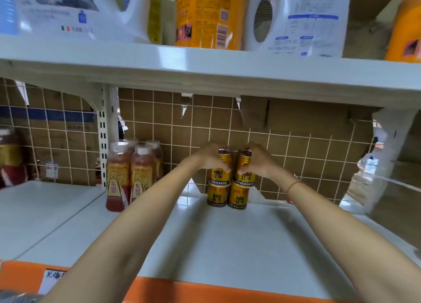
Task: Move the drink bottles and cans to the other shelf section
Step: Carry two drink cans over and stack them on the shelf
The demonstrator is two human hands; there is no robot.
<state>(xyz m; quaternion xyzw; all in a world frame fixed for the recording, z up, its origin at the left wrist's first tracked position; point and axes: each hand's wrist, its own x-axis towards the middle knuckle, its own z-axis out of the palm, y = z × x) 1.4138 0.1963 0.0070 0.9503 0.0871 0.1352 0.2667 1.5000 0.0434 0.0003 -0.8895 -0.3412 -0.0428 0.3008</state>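
Both forearms reach in over the white shelf (pixel 227 245) toward the back. Left hand (pixel 208 158) wraps its fingers round the top left can (pixel 220 168); right hand (pixel 256 160) wraps the top right can (pixel 245 168). Each held can stands upright, long axis vertical, stacked directly on a lower can (pixel 216 195) beneath the grip, second lower can (pixel 238 198) alongside. Red bottles (pixel 129 177) stand well to the left of the grips. Judgement: straight lift up clears the stack.
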